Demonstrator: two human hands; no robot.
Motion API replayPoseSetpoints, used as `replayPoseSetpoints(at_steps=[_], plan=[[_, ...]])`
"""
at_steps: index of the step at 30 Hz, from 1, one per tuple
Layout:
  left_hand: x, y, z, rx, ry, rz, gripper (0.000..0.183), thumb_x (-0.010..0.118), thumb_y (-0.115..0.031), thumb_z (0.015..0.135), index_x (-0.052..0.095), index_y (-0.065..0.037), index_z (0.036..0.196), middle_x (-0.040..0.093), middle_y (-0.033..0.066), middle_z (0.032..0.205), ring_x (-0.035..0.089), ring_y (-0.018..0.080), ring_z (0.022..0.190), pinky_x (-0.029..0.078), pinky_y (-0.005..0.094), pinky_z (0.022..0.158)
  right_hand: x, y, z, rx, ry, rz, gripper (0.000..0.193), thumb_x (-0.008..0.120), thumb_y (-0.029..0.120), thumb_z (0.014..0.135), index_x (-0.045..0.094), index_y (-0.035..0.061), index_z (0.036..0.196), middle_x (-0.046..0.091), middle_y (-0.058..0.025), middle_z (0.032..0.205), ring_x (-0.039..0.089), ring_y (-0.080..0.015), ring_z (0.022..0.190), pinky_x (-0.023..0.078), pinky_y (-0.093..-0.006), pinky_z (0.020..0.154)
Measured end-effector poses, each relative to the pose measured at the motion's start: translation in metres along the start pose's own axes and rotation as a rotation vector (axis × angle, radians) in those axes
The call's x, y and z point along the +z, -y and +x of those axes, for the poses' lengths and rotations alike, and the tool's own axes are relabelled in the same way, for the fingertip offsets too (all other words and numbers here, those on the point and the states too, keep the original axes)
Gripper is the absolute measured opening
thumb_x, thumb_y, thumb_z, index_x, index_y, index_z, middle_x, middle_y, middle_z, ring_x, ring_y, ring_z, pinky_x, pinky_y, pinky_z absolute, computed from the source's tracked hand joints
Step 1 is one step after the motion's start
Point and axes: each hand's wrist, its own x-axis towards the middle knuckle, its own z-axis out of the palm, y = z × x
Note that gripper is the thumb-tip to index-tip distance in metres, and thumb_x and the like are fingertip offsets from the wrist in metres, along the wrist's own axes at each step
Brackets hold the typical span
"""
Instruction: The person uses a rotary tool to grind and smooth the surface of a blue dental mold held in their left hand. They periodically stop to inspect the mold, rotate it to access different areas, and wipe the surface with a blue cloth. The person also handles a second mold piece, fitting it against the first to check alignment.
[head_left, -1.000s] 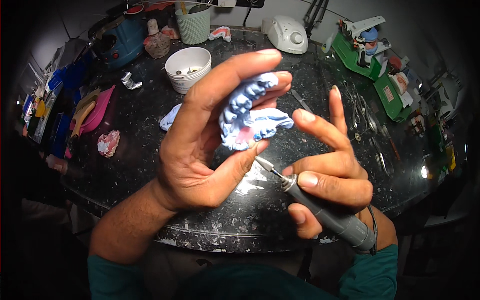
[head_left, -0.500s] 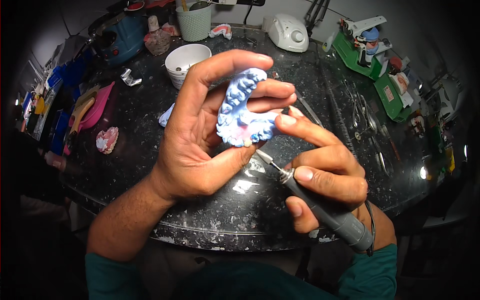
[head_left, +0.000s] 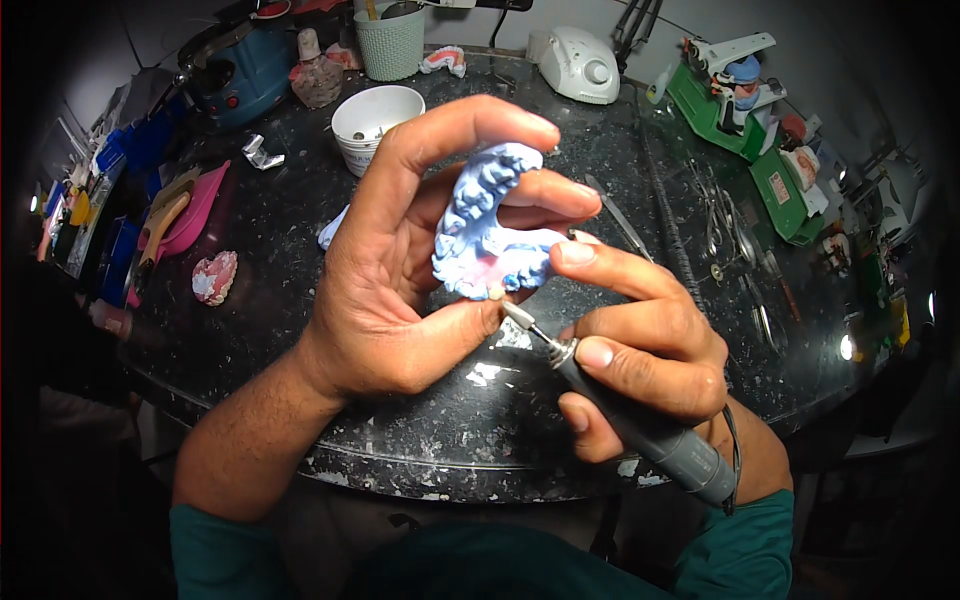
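Observation:
My left hand grips a blue dental cast, its thumb under the front teeth and its fingers behind and above. A pink patch and one pale tooth show at the cast's lower front. My right hand is closed round a dark rotary handpiece, with its cord running along the wrist. A pale, pointed bur sits in the handpiece's nose, its tip at or very near the pale tooth, beside my left thumb. My right index fingertip rests against the cast's right side.
Behind the cast stand a white tub and a woven-look pot. A white control box is at the back. Metal hand tools and green trays lie right; a pink dustpan and a pink-and-white dental piece lie left.
My right hand has moved slightly up and left, bringing the bur closer to the pale tooth. The cast has tilted a little and its upper end is more shaded.

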Motion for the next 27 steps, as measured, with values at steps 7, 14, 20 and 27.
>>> replayPoseSetpoints(at_steps=[7,14,20,27], plan=[[-0.0016,0.0002,0.0003,0.009,0.017,0.003,0.076,0.055,0.015,0.079,0.022,-0.003,0.146,0.060,0.0309,0.128,0.059,0.0388,0.128,0.051,0.0432,0.108,0.0002,-0.0004,0.0001,-0.001,0.003,-0.009,0.035,0.076,0.017,0.089,0.055,0.0025,0.113,0.063,-0.0139,0.094,0.066,-0.0457,0.111,0.055,-0.0559,0.097],[-0.0021,0.0010,0.0009,0.023,0.026,0.017,0.077,0.053,0.017,0.078,0.023,-0.003,0.145,0.060,0.0314,0.128,0.059,0.0389,0.128,0.051,0.0432,0.108,-0.0018,0.0008,0.0013,0.010,0.024,-0.009,0.035,0.076,0.017,0.089,0.054,0.0024,0.113,0.063,-0.0143,0.095,0.066,-0.0459,0.112,0.055,-0.0565,0.098],[-0.0019,0.0002,0.0012,0.014,0.029,0.011,0.077,0.053,0.018,0.078,0.023,-0.003,0.145,0.060,0.0317,0.128,0.059,0.0393,0.128,0.051,0.0446,0.108,-0.0017,0.0016,-0.0001,0.016,0.011,0.009,0.035,0.076,0.017,0.089,0.055,0.0017,0.113,0.064,-0.0145,0.095,0.066,-0.0461,0.112,0.055,-0.0557,0.097],[-0.0023,-0.0004,0.0010,0.022,0.040,0.021,0.077,0.054,0.017,0.079,0.022,-0.003,0.145,0.059,0.0316,0.129,0.058,0.0394,0.128,0.050,0.0451,0.109,-0.0017,0.0004,0.0005,0.006,0.014,0.004,0.035,0.076,0.016,0.089,0.056,0.0013,0.112,0.064,-0.0147,0.095,0.066,-0.0458,0.112,0.057,-0.0547,0.095]])
